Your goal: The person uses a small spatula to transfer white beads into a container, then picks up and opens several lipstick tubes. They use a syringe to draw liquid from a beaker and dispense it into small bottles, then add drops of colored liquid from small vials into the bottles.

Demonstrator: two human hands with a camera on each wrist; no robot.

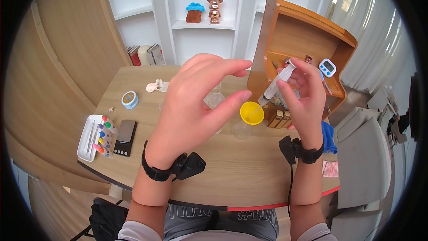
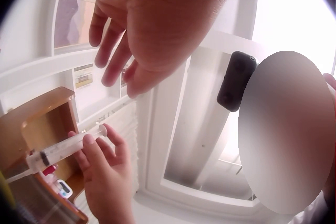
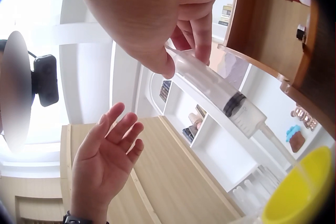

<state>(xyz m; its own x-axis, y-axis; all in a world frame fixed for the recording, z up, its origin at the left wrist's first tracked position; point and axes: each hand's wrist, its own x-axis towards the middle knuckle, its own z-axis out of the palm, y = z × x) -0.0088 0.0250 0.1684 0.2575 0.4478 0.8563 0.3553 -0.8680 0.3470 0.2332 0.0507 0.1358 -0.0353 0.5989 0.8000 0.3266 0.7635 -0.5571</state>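
My right hand [image 1: 307, 91] grips a clear plastic syringe [image 1: 273, 88] between thumb and fingers. The syringe tilts down to the left, and its thin tip reaches into a yellow funnel [image 1: 252, 113]. Below the funnel stands a clear flask [image 1: 241, 130] on the table. In the right wrist view the black plunger seal [image 3: 234, 104] sits partway down the barrel, with the tip over the funnel [image 3: 299, 192]. My left hand [image 1: 191, 98] hovers left of the funnel with fingers extended and holds nothing; its palm and spread fingers show in the right wrist view.
A wooden cabinet [image 1: 307, 22] with a timer [image 1: 327, 68] stands at the back right. Clear cups [image 1: 216, 99] are partly behind my left hand. At left lie a white tray [image 1: 82, 151], several coloured-cap bottles [image 1: 103, 139], a black scale [image 1: 125, 138] and a blue tub [image 1: 130, 100].
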